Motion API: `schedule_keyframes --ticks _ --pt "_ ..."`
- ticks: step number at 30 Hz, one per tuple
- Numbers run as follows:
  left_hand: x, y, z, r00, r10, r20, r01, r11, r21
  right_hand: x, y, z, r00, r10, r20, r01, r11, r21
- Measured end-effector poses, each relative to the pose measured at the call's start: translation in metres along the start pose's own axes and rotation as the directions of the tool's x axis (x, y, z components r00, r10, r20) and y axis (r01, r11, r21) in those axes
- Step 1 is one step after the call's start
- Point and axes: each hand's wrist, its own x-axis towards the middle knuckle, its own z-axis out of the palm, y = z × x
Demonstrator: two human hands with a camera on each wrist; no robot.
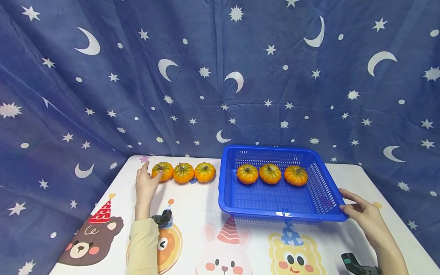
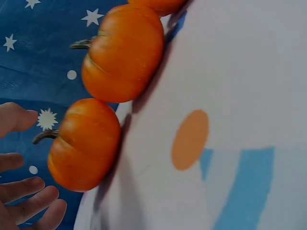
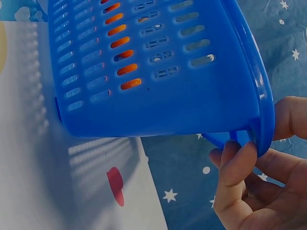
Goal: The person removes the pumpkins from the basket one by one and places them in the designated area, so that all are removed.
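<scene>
From where I stand, a deep-blue cloth curtain [image 1: 130,23] with white moons and stars hangs behind and beside a table dressed in a white printed tablecloth [image 1: 192,206]. At the far left, a brown cartoon bear [image 1: 86,244] in a red party hat is printed on the cloth. Next comes the left hand [image 1: 146,183], its thumb and fingers spread well apart beside the leftmost ribbed orange-and-green pumpkin [image 1: 165,170]; the thumb crosses in front of its edge, though I can't tell whether it touches. The pale yellow sleeve [image 1: 142,244] and black wrist strap [image 1: 163,217] cover part of a round orange animal print [image 1: 172,244]. A second pumpkin [image 1: 183,172] and a third pumpkin [image 1: 205,172] continue the row rightward, standing on the cloth. Below and right is a pale pink rabbit print [image 1: 224,252]. Then comes the blue rectangular plastic basket [image 1: 222,183] with slotted walls, holding three more such pumpkins in a row: one at left [image 1: 247,174], one in the middle [image 1: 270,174], one at right [image 1: 296,175]. In front sits a yellow cartoon animal print [image 1: 295,256]. The right hand [image 1: 364,212] pinches the basket's rim at its right end, fingers curled beneath the edge. Below that wrist, a black device [image 1: 350,261] bears a small green patch, too small to read.
</scene>
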Motion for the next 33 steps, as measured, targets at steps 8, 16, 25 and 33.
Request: schedule_keyframes --ticks 8,16,25,33 --pt "-0.001 0.010 -0.007 1.000 0.019 -0.023 -0.019 1.000 -0.009 0.001 -0.001 -0.001 1.000 0.004 0.005 -0.004 1.000 -0.009" --pt "-0.003 0.022 -0.010 0.997 0.056 -0.049 -0.057 0.998 -0.023 0.001 -0.001 -0.001 1.000 0.019 0.009 -0.019 1.000 -0.018" --pt "-0.007 0.041 -0.010 0.990 0.123 -0.067 -0.125 0.992 -0.027 0.001 -0.002 -0.001 0.999 0.029 0.015 -0.029 0.999 -0.035" --pt "-0.015 0.062 -0.008 0.980 0.184 -0.080 -0.187 0.982 -0.028 0.001 -0.002 -0.002 1.000 0.016 0.012 -0.016 1.000 -0.025"
